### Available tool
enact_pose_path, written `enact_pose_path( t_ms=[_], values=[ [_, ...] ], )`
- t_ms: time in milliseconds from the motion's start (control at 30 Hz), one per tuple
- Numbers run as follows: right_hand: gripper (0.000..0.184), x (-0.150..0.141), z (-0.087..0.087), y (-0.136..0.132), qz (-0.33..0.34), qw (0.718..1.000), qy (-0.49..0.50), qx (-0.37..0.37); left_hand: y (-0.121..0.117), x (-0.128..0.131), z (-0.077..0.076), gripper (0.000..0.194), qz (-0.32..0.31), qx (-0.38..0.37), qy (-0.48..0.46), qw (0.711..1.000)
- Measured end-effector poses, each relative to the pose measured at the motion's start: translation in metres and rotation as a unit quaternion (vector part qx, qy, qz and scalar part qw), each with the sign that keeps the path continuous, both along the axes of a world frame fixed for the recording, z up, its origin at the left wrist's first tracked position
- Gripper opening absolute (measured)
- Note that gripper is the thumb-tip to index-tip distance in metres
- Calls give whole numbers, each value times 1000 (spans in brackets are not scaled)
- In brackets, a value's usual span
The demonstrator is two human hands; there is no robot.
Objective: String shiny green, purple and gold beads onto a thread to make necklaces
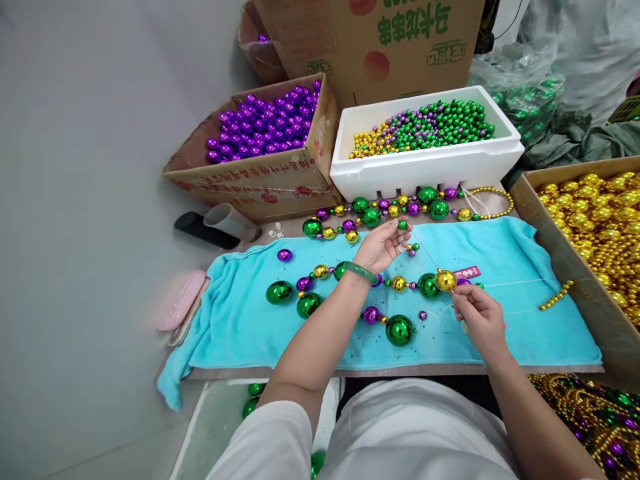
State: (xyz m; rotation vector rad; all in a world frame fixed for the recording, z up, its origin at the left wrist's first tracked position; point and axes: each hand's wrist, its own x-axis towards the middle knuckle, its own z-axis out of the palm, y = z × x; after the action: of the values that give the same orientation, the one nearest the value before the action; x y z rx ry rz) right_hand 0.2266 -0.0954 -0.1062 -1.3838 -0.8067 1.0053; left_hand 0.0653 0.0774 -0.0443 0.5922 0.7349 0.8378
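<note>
My left hand (pixel 381 245), a green bangle (pixel 362 272) on its wrist, pinches a small green bead (pixel 403 225) above the turquoise towel (pixel 505 253). A long thin needle (pixel 424 247) slants from near that bead down to my right hand (pixel 481 319). The right fingers are closed on its lower end, just below a large gold bead (pixel 446 280) threaded on it. Beneath my left forearm, a strand of green, purple and gold beads lies bent on the towel, its big green bead (pixel 400 330) nearest me. A loose purple bead (pixel 285 255) rests at left.
Behind the towel, a finished-looking bead strand (pixel 371 218) lies before a carton of purple beads (pixel 270 180) and a white foam box (pixel 425 167) of small mixed beads. A carton of gold beads (pixel 565 287) borders the right. At left are a pink case (pixel 183 300) and cups (pixel 225 221).
</note>
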Motion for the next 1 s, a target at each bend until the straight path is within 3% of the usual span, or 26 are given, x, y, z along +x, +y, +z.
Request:
enact_pose_path(
  t_ms=[367,700,833,933,1000],
  values=[
    [18,-10,7,-1,11,999,-37,-6,-5,-15,0,16,31,-9,-25,999],
    [18,-12,3,-1,21,999,-39,-3,-5,-19,-1,15,29,-16,-35,999],
    [18,-12,1,-1,33,999,-32,-4,-16,-16,0,15,24,28,9,999],
    [18,-13,0,0,34,999,-31,-10,-29,-12,2,22,-40,90,77,992],
    [19,-13,0,1,27,999,-29,-5,-30,-19,4,24,-81,156,151,973]
  ],
)
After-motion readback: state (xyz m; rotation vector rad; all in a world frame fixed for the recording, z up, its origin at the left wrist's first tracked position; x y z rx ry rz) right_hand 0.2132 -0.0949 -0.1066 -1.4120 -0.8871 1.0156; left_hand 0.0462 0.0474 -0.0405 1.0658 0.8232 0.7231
